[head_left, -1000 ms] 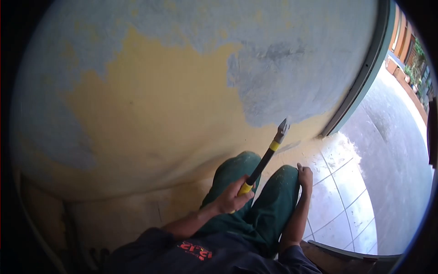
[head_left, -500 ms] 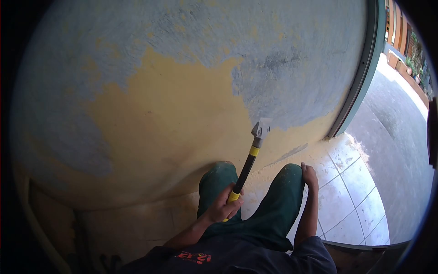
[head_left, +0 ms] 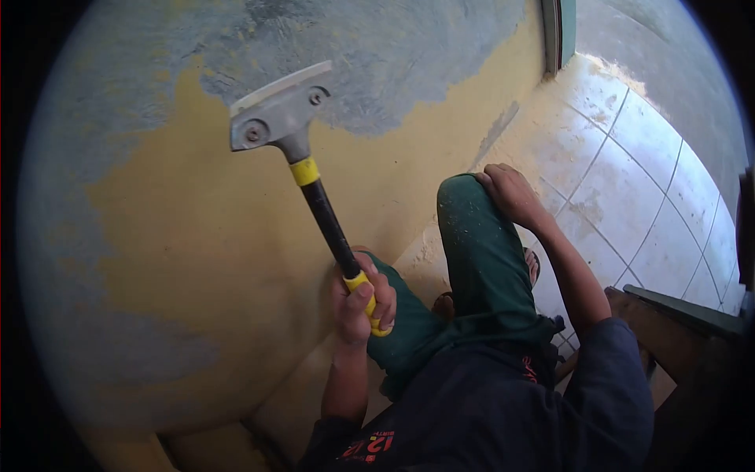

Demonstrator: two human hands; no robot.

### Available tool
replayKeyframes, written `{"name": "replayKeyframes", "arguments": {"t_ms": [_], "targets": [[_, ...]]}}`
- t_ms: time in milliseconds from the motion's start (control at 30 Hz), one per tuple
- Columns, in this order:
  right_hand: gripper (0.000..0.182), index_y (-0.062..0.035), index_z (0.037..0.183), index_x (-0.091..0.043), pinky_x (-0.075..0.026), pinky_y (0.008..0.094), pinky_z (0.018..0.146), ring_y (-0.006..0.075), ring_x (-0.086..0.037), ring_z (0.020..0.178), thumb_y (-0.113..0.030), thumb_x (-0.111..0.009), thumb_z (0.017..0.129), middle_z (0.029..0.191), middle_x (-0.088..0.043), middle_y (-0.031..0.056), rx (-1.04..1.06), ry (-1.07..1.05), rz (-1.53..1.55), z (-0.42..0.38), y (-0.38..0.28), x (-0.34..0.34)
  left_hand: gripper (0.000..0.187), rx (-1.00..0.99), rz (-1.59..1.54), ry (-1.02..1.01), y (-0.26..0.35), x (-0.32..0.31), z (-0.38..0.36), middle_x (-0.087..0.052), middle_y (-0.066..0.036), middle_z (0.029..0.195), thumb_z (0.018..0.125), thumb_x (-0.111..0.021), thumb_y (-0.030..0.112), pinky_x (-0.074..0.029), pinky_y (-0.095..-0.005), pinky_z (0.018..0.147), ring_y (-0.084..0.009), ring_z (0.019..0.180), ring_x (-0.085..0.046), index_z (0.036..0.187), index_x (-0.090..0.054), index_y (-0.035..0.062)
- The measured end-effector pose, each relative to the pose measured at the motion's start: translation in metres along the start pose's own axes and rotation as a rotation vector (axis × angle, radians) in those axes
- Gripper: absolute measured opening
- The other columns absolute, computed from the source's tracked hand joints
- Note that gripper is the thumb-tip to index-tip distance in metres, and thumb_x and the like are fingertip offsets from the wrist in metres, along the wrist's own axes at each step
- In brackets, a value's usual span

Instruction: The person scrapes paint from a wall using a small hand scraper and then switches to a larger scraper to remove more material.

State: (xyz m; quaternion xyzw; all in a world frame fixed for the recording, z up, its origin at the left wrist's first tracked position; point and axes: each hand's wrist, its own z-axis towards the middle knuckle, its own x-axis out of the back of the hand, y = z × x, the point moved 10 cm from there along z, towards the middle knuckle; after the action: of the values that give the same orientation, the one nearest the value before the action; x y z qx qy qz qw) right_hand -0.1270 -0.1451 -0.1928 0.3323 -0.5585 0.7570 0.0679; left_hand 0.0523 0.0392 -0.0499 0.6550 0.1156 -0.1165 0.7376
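Note:
My left hand (head_left: 362, 303) is wrapped round the yellow lower grip of a long-handled scraper (head_left: 324, 212). The tool's wide metal head, with two screws and a pale blade edge, points up in front of the wall (head_left: 236, 236). Grey-blue patches of coating surround a bare yellow area on that wall. On the knee of the green trousers (head_left: 480, 244) rests my right hand (head_left: 511, 193), its fingers bent over the cloth; whether anything is under them cannot be seen.
White floor tiles (head_left: 629, 173) with dust and flakes lie at the right, along the wall's foot. A green door frame (head_left: 557, 35) stands at the top right. Brown wooden furniture (head_left: 668, 330) is close by at the lower right.
The view has turned and shifted. The scraper has come up closer to the camera, and its head now shows broadside. My right hand is still at the knee.

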Motion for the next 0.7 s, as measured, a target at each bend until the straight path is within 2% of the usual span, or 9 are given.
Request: {"name": "replayKeyframes", "arguments": {"t_ms": [67, 167, 200, 300, 367, 467, 533, 567, 700], "targets": [[0.039, 0.0025, 0.087, -0.056, -0.043, 0.0486, 0.081, 0.0423, -0.055, 0.089, -0.031, -0.043, 0.101, 0.087, -0.059, 0.0243, 0.134, -0.005, 0.039, 0.001, -0.02, -0.013, 0.024, -0.038, 0.001, -0.017, 0.014, -0.005, 0.005, -0.035, -0.004, 0.047, 0.098, -0.05, 0.025, -0.035, -0.0257, 0.03, -0.0136, 0.029, -0.034, 0.107, -0.04, 0.0056], [0.037, 0.0023, 0.087, -0.055, -0.042, 0.0487, 0.082, 0.0426, -0.054, 0.086, -0.029, -0.041, 0.101, 0.084, -0.058, 0.0235, 0.182, -0.043, 0.091, 0.016, -0.025, -0.036, 0.024, -0.157, -0.015, -0.035, 0.026, -0.002, 0.024, -0.035, -0.004, 0.046, 0.099, -0.048, 0.027, -0.035, -0.0261, 0.03, -0.0147, 0.027, -0.033, 0.107, -0.038, 0.0061], [0.036, 0.0022, 0.089, -0.055, -0.042, 0.0483, 0.082, 0.0417, -0.053, 0.088, -0.028, -0.04, 0.102, 0.086, -0.058, 0.0234, 0.172, -0.114, 0.071, 0.025, -0.02, -0.048, 0.024, -0.186, 0.003, -0.03, 0.027, 0.001, 0.016, -0.036, -0.004, 0.046, 0.099, -0.047, 0.027, -0.035, -0.0262, 0.03, -0.0149, 0.028, -0.034, 0.107, -0.038, 0.0064], [0.035, 0.003, 0.09, -0.054, -0.041, 0.0471, 0.081, 0.0403, -0.052, 0.088, -0.027, -0.041, 0.102, 0.09, -0.057, 0.0232, 0.291, -0.074, -0.075, 0.018, -0.054, -0.047, 0.023, -0.226, -0.044, -0.015, 0.017, 0.018, 0.001, -0.038, -0.005, 0.048, 0.098, -0.051, 0.027, -0.035, -0.0256, 0.032, -0.0135, 0.03, -0.035, 0.105, -0.04, 0.0077], [0.034, 0.0036, 0.088, -0.052, -0.041, 0.0441, 0.079, 0.0367, -0.051, 0.085, -0.025, -0.041, 0.103, 0.087, -0.053, 0.0213, 0.216, -0.009, 0.058, 0.001, -0.059, -0.036, 0.022, -0.145, -0.079, 0.015, 0.007, 0.028, -0.012, -0.042, -0.005, 0.049, 0.097, -0.055, 0.026, -0.035, -0.0247, 0.034, -0.0111, 0.033, -0.035, 0.103, -0.041, 0.0091], [0.031, 0.0035, 0.087, -0.05, -0.04, 0.0409, 0.077, 0.0332, -0.048, 0.079, -0.022, -0.041, 0.103, 0.081, -0.048, 0.0183, 0.149, -0.044, 0.107, -0.011, -0.06, -0.024, 0.023, -0.132, -0.126, 0.074, 0.017, 0.044, -0.026, -0.043, -0.005, 0.05, 0.097, -0.055, 0.026, -0.035, -0.0241, 0.034, -0.0107, 0.033, -0.036, 0.103, -0.04, 0.0092], [0.029, 0.0036, 0.086, -0.048, -0.04, 0.0395, 0.074, 0.0314, -0.046, 0.075, -0.019, -0.042, 0.103, 0.078, -0.044, 0.0168, 0.211, -0.099, 0.01, -0.019, -0.073, -0.01, 0.023, -0.163, -0.11, 0.114, 0.024, 0.057, -0.037, -0.043, -0.004, 0.05, 0.097, -0.055, 0.026, -0.036, -0.0237, 0.034, -0.0105, 0.033, -0.036, 0.103, -0.04, 0.009], [0.033, 0.0037, 0.085, -0.046, -0.039, 0.0352, 0.07, 0.024, -0.042, 0.07, -0.022, -0.041, 0.104, 0.077, -0.042, 0.0129, 0.203, -0.169, -0.026, -0.02, -0.072, -0.006, 0.023, -0.185, -0.074, 0.125, 0.022, 0.066, -0.038, -0.043, -0.004, 0.05, 0.097, -0.055, 0.026, -0.036, -0.0237, 0.035, -0.0104, 0.033, -0.036, 0.102, -0.04, 0.0091], [0.031, 0.0013, 0.09, -0.062, -0.046, 0.0374, 0.074, 0.0258, -0.058, 0.081, -0.026, -0.052, 0.1, 0.084, -0.061, 0.0152, 0.148, -0.417, -0.388, -0.013, -0.082, 0.038, 0.024, -0.155, -0.106, 0.106, 0.006, 0.056, -0.025, -0.045, -0.004, 0.051, 0.098, -0.054, 0.029, -0.036, -0.0241, 0.036, -0.0101, 0.035, -0.038, 0.101, -0.04, 0.0096]]}}
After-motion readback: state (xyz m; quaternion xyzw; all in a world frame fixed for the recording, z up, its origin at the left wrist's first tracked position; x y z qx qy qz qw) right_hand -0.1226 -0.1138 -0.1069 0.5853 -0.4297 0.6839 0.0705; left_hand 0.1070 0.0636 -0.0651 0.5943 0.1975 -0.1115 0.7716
